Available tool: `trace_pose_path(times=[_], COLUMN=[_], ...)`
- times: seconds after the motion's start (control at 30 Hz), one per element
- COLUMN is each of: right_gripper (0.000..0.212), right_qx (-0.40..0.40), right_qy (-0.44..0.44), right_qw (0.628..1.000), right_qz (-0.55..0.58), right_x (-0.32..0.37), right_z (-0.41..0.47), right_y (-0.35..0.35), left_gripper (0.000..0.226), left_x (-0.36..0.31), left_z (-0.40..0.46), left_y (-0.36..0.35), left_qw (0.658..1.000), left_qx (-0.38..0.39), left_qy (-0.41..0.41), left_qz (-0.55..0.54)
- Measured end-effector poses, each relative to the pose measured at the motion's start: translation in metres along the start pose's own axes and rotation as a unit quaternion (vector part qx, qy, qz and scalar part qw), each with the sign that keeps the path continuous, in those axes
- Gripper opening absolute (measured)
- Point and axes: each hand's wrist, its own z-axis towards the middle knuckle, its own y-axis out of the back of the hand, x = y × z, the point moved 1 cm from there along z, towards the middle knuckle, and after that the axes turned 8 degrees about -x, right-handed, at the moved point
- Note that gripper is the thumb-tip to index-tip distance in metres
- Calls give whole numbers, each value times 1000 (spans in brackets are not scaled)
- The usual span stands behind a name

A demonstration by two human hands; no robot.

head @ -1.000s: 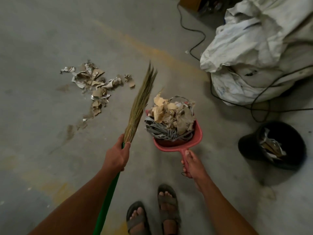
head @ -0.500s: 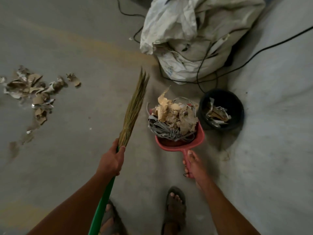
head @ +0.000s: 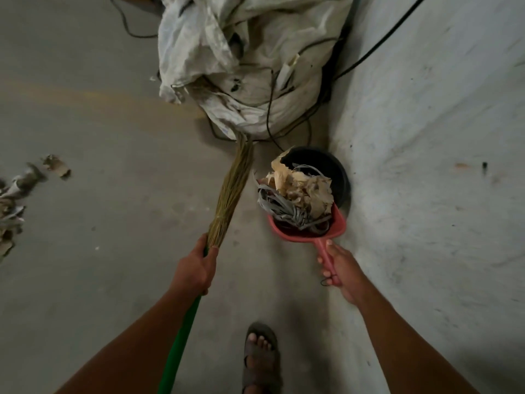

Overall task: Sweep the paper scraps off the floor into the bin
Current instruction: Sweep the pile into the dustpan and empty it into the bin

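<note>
Just beyond the right hand (head: 342, 270), which grips the dustpan (head: 333, 227) handle, heaped paper scraps (head: 302, 189) overlap the bin (head: 338, 172); the left hand (head: 196, 268) grips the broom (head: 230, 194).

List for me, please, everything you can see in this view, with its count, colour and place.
red plastic dustpan: one, red, heaped with scraps, held over the bin
heap of torn paper scraps and grey strips: one, tan and grey, in the dustpan
round black bin: one, black, by the wall, behind the dustpan
straw broom with green handle: one, tan bristles, centre
loose paper scraps: one pile, tan and grey, floor at far left
crumpled white sack: one, dirty white, top centre
black cables: several, over and around the sack
sandalled foot: one, bottom centre
left hand: grips the broom
right hand: holds the dustpan handle
</note>
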Motion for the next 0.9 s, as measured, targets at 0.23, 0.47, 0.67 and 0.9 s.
trace_pose_path(times=[0.23, 0.47, 0.67, 0.9], right_gripper=[37, 26, 25, 17], right_qx=[4, 3, -4, -45], right_qy=[-23, -56, -63, -44], right_qw=[999, 998, 998, 993], right_qz=[26, 23, -21, -103], right_x=[33, 93, 137, 158], right_z=[28, 27, 9, -24], right_y=[25, 37, 43, 40], left_gripper=[58, 58, 60, 58], left_x=[-13, -19, -23, -27], left_z=[4, 10, 11, 8], left_y=[-15, -12, -7, -1], left_qw=[1000, 999, 999, 998], left_qx=[4, 13, 13, 13], left_qy=[0, -6, -7, -17], left_qz=[31, 49, 48, 52])
